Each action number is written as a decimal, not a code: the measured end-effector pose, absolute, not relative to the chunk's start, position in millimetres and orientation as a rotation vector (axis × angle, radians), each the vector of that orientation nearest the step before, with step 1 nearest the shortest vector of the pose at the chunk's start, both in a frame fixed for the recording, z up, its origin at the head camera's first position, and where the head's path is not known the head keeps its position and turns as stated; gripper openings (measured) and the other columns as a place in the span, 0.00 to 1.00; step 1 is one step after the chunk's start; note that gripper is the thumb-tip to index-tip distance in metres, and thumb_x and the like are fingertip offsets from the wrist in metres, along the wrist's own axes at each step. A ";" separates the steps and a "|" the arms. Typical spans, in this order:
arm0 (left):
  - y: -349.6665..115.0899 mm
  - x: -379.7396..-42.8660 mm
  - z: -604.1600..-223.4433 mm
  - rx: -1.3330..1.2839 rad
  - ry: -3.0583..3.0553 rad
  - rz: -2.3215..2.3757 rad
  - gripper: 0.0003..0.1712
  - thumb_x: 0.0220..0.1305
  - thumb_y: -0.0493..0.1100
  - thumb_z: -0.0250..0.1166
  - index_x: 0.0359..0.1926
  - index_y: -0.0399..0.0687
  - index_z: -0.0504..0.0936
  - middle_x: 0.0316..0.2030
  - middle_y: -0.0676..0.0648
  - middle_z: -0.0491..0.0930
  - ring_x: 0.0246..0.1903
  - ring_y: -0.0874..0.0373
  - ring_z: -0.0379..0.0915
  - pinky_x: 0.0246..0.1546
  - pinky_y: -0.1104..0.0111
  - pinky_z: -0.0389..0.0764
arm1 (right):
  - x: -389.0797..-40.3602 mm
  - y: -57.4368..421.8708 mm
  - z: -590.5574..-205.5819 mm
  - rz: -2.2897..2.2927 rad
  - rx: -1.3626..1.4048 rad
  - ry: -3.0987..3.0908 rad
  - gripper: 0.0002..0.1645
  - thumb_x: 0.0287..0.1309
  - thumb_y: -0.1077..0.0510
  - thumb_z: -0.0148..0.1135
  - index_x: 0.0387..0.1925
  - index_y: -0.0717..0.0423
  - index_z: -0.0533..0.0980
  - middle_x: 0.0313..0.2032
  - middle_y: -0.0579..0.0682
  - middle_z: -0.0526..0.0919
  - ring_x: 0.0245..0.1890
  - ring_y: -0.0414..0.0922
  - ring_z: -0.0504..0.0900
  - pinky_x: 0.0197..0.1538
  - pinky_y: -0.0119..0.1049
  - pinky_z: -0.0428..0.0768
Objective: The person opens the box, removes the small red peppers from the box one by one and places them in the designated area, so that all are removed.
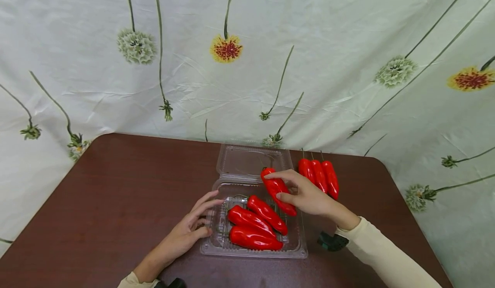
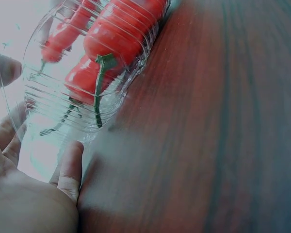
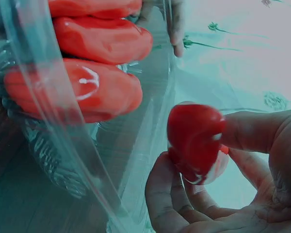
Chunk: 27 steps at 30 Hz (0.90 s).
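Note:
My right hand (image 1: 309, 193) pinches a red pepper (image 1: 275, 188) between thumb and fingers, over the back right part of a clear plastic clamshell box (image 1: 253, 252). In the right wrist view the held pepper (image 3: 194, 141) points its tip toward the camera. Three more red peppers (image 1: 251, 220) lie side by side inside the box; green stems (image 2: 105, 63) show through its wall in the left wrist view. My left hand (image 1: 185, 232) rests at the box's left side, fingers loosely spread along the rim and thumb near the wall.
The box's clear lid (image 1: 247, 161) lies folded back toward the flowered cloth (image 1: 185, 64) behind. Three red peppers (image 1: 319, 174) with stems lie in a row right of the lid on the dark brown table (image 1: 127, 202).

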<state>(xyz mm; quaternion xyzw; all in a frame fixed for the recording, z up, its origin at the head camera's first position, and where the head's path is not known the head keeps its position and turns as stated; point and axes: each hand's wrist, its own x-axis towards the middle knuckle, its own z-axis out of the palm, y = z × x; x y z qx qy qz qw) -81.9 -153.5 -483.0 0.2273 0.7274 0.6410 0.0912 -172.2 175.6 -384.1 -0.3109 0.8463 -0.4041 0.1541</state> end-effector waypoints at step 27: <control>-154.4 -82.7 -482.4 0.690 2.160 1.900 0.36 0.66 0.27 0.54 0.75 0.43 0.61 0.79 0.41 0.41 0.64 0.60 0.56 0.51 0.68 0.70 | -211.1 233.4 -375.8 -1.399 -0.387 2.467 0.30 0.67 0.59 0.61 0.69 0.46 0.69 0.65 0.61 0.68 0.56 0.60 0.72 0.45 0.42 0.82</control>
